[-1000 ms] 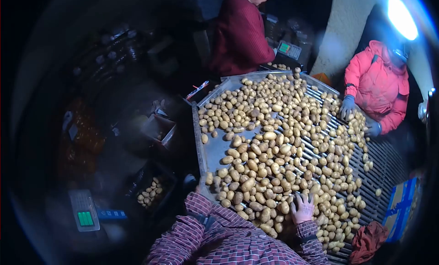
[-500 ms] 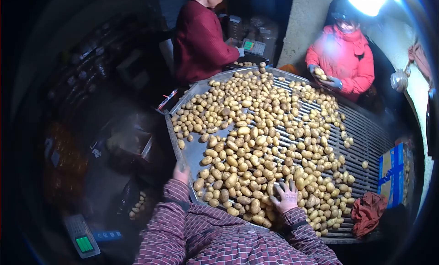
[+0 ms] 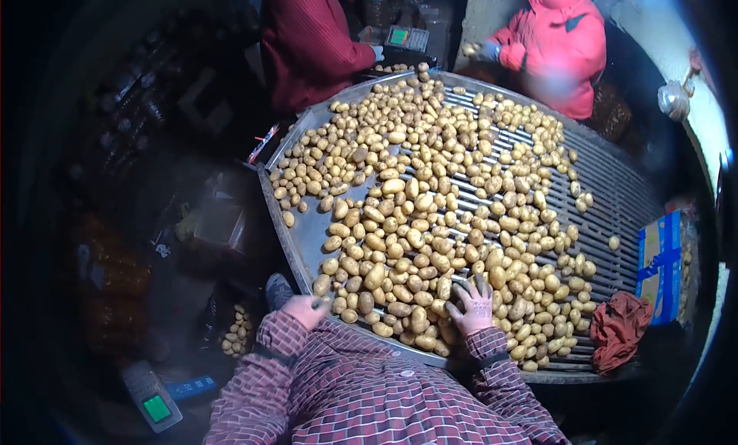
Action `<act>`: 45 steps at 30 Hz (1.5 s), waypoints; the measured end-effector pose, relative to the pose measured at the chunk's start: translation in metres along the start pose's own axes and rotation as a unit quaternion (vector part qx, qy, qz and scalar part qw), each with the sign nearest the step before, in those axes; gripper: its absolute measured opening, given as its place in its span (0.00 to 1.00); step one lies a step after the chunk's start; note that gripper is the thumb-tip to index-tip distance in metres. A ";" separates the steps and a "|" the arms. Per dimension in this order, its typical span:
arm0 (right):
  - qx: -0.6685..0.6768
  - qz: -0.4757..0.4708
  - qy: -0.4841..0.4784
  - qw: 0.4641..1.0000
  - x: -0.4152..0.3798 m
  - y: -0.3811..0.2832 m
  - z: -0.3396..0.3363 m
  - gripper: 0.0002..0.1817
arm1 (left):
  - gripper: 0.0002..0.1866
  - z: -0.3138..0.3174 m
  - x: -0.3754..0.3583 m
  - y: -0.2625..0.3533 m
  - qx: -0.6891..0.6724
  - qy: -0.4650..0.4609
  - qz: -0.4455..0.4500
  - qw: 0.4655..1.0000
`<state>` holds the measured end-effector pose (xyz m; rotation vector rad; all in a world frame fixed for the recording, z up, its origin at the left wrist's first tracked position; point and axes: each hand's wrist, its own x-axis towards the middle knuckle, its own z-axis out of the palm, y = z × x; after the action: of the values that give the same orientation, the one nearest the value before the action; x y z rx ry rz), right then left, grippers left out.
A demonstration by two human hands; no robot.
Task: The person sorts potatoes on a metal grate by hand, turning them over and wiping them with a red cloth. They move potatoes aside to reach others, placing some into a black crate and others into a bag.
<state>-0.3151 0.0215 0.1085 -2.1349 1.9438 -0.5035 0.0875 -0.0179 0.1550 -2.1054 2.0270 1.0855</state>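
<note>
Many potatoes [image 3: 374, 276] lie heaped across a metal sorting table [image 3: 607, 195] with a slatted surface. My right hand [image 3: 473, 308], in a pink glove with dark fingertips, rests on the potatoes at the near edge, its fingers spread and pointing away from me. At the table's near left rim is my left hand [image 3: 306, 310], also gloved. Its fingers reach over the rim toward the closest potatoes, with no potato showing in them.
Across the table stand a person in a dark red sweater [image 3: 311, 49] and a person in a red jacket [image 3: 557, 49] holding potatoes. A crumpled red cloth [image 3: 619, 331] and a blue-taped box [image 3: 659, 268] sit at right. A scale [image 3: 151, 396] lies lower left.
My left hand has slid down along the rim toward me. My right hand stays on the potatoes, fingers still spread. The view has tilted down, and the person in the jacket has turned leftward.
</note>
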 end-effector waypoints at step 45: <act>-0.073 -0.105 -0.249 0.960 0.148 -0.159 0.123 0.12 | 0.38 0.056 0.117 -0.005 0.150 -0.006 -0.050 0.987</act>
<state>-0.1111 -0.1174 0.0715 -2.2853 1.5235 0.1505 0.0568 -0.0923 0.0539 -2.0153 1.9139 0.7241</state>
